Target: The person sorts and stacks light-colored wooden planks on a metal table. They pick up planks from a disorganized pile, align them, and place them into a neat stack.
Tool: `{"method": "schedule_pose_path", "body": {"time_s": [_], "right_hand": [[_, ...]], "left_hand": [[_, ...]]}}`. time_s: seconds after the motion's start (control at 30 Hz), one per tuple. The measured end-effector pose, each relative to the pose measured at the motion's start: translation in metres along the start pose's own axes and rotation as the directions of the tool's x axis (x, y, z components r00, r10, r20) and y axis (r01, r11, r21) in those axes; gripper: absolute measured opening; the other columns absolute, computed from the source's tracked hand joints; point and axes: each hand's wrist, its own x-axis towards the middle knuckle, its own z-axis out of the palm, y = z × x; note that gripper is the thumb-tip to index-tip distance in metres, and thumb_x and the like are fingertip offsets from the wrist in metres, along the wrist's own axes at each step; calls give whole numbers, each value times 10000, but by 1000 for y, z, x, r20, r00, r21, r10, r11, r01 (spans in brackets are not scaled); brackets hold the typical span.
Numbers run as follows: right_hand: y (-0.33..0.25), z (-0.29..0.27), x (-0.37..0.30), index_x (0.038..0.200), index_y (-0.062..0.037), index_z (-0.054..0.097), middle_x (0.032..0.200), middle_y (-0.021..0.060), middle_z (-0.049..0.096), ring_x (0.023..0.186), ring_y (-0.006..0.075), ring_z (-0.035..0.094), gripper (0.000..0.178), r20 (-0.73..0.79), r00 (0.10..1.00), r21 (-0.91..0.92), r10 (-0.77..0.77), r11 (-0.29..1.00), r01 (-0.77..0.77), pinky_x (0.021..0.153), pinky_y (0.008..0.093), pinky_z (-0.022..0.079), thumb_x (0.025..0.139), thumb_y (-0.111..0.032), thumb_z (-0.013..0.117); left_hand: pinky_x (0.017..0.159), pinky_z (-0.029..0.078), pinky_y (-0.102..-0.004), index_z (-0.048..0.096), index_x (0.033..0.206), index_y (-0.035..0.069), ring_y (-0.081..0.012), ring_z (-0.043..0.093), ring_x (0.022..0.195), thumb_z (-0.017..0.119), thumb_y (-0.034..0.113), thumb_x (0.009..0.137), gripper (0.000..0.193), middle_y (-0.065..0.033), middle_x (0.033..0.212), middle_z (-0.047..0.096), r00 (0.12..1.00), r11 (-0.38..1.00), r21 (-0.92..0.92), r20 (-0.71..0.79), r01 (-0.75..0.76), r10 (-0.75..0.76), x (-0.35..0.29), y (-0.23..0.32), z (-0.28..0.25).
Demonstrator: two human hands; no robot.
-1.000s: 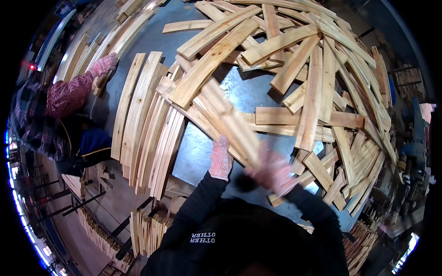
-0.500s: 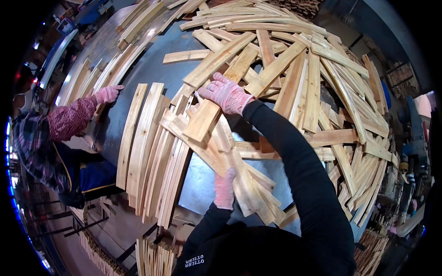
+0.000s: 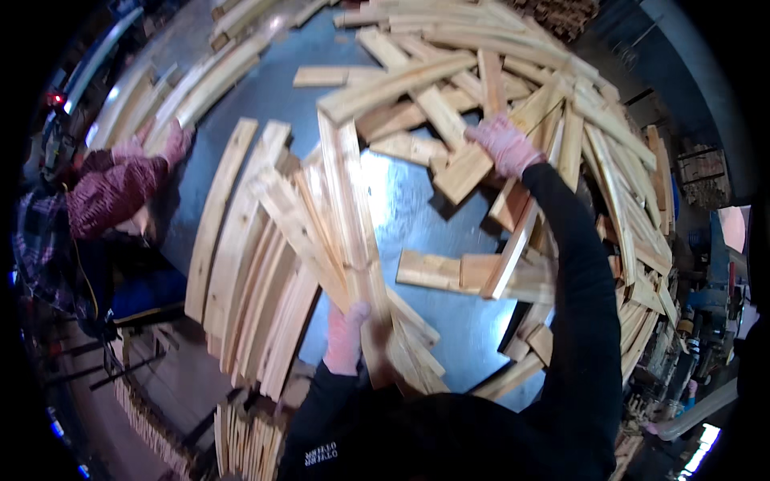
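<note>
My left hand (image 3: 346,340), in a pink-and-white glove, is closed on a fan of wooden slats (image 3: 353,232) in front of me. One slat (image 3: 297,228) slants away from the others to the left. At the pile on the right, my gloved right hand (image 3: 505,147) is closed around a short wooden board (image 3: 463,176), whose cut end faces me. Beside the left hand's bundle, several long slats (image 3: 241,264) lie side by side in a row. A heap of crisscrossed boards (image 3: 577,120) spreads beyond and to the right of my right hand.
Under the wood is a smooth metal table (image 3: 385,188). At the left, a co-worker's gloved hands (image 3: 164,144) are at another row of slats (image 3: 200,88). More upright slats (image 3: 249,441) stand below the table's near left edge.
My right hand has moved to the right with a short board, away from the bundle. My left hand has shifted slightly left, still holding the slats. The co-worker's hands have moved together.
</note>
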Motion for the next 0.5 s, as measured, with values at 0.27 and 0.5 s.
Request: {"method": "schedule_pose_path", "body": {"time_s": [0.27, 0.5], "right_hand": [[-11, -92, -93, 1412, -93, 496, 1333, 147, 600, 1291, 304, 542, 713, -228, 972, -375, 53, 917, -138, 1131, 372, 414, 752, -19, 756], [-111, -247, -227, 1223, -70, 596, 997, 87, 646, 922, 208, 649, 348, 7, 992, 473, 129, 873, -117, 820, 341, 567, 898, -169, 671]], "left_hand": [[931, 560, -380, 452, 1434, -14, -263, 672, 1053, 629, 175, 909, 586, -159, 1210, 643, 983, 976, -154, -82, 152, -166, 1, 6, -10], [908, 551, -358, 580, 1296, -48, -239, 680, 997, 712, 299, 916, 531, -148, 1134, 675, 976, 981, -139, -150, 137, -158, 13, 19, -35]]}}
